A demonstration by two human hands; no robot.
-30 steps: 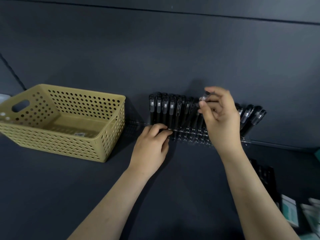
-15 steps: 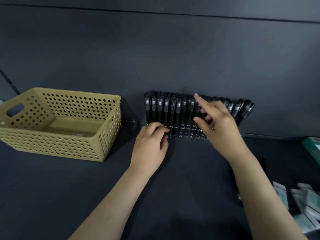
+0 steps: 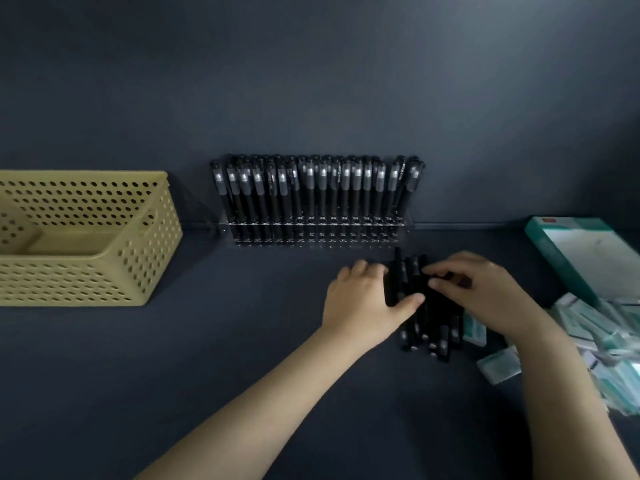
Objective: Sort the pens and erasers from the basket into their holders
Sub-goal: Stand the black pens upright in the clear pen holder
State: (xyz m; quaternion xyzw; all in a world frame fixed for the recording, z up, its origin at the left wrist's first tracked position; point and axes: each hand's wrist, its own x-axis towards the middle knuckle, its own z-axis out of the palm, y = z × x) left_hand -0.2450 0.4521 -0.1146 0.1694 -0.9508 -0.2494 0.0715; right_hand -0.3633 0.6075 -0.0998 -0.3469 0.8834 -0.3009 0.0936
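Black loose pens (image 3: 427, 327), a bundle lying on the dark tabletop (image 3: 173, 375), are under both hands. Left hand (image 3: 363, 299): thumb pressed against the bundle's near left side, fingers curled over its far end, gripping. Right hand (image 3: 491, 292): fingertips (image 3: 441, 284) drawn narrow and curled, pinching at the top of the bundle; which pen they hold cannot be told. Just beyond, the clear pen rack (image 3: 311, 233) stands against the wall, filled with racked pens (image 3: 322, 188), upright. To the right, wrapped erasers (image 3: 602, 341) lie heaped, the nearest just beside the bundle, with a teal box (image 3: 581, 254) behind them. The tan perforated basket (image 3: 69, 282) sits well apart at far left.
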